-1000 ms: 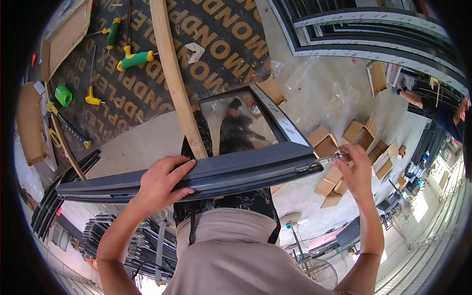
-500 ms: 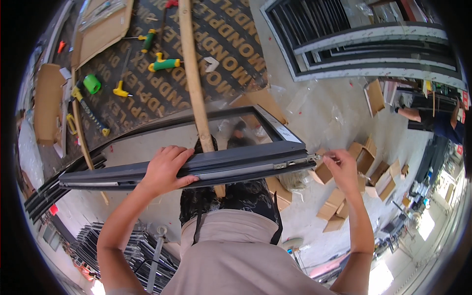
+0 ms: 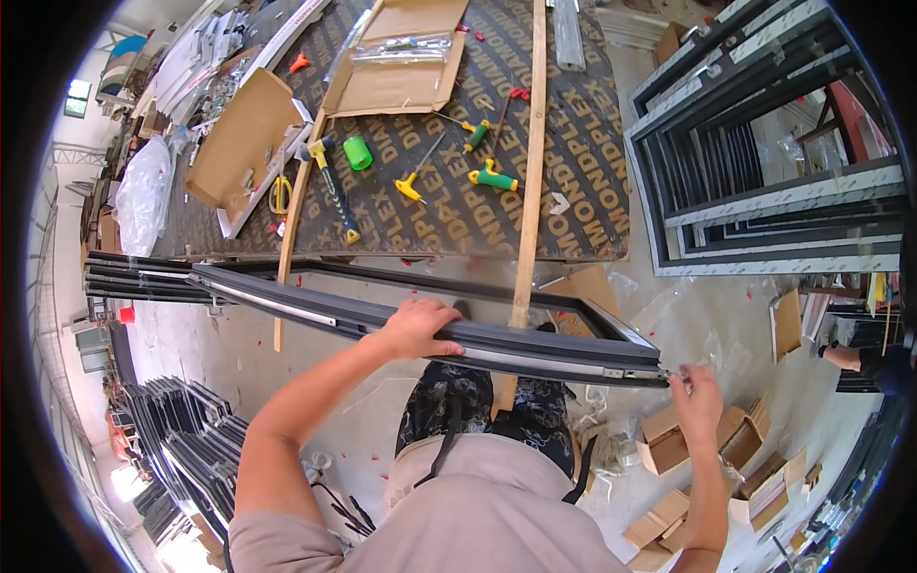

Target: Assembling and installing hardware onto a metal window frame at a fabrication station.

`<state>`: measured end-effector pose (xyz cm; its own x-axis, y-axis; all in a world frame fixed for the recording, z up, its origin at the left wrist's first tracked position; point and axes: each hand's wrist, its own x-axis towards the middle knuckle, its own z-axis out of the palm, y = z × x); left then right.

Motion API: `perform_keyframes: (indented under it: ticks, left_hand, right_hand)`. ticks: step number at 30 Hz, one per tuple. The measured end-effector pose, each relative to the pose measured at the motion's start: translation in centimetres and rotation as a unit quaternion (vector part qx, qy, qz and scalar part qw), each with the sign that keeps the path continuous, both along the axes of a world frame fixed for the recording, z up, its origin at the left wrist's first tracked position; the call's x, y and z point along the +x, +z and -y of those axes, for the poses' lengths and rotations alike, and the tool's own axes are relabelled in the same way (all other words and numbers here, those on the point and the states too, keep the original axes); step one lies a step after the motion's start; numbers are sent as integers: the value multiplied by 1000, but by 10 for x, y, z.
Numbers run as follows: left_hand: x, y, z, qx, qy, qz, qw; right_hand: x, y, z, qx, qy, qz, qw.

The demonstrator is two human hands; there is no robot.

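Note:
A dark grey window frame (image 3: 535,350) lies in front of me, its near edge facing up with a silver metal strip (image 3: 521,363) in its groove. My left hand (image 3: 416,329) is closed over that edge near the middle, thumb on the near side and fingers over the top. At the frame's right corner, my right hand (image 3: 699,399) pinches a small metal fitting (image 3: 672,376) at the strip's end. Its exact shape is partly hidden by my fingertips. Two wooden battens (image 3: 526,229) run from the worktable to the frame.
On the printed-plywood worktable (image 3: 430,224) lie a hammer (image 3: 332,191), a green roll (image 3: 357,153), a yellow hex key (image 3: 409,186), a green-handled tool (image 3: 495,179) and cardboard (image 3: 250,143). More frames (image 3: 783,205) stand at right. Cardboard boxes (image 3: 669,439) sit on the floor; a person's arm (image 3: 842,357) shows beyond.
My view has swung, so the table and its tools appear farther right and more of the left side shows. Both hands remain at about the same places on the frame.

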<state>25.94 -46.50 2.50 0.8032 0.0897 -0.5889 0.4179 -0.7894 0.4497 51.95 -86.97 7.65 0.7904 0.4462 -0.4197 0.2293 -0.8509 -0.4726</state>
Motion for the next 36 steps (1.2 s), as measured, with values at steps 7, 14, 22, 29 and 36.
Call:
perform_keyframes:
  ticks: [7,14,22,29,36]
  left_hand:
    - [0,-14,1,-8,-34,20,999]
    - [-11,-19,13,-4,12,100,995]
    - [-10,-39,27,-246,270,336,868]
    - [-17,-35,4,-158,155,195,955]
    - [-10,-22,1,-21,-8,182,983]
  right_hand:
    - [-19,-6,-155,192,106,80,972]
    - [-127,-40,-385,243,311,-36,918]
    - [-199,-99,-570,138,269,63,951]
    - [-183,-60,-509,318,211,-22,924]
    - [-147,23,-237,324,5,-131,937]
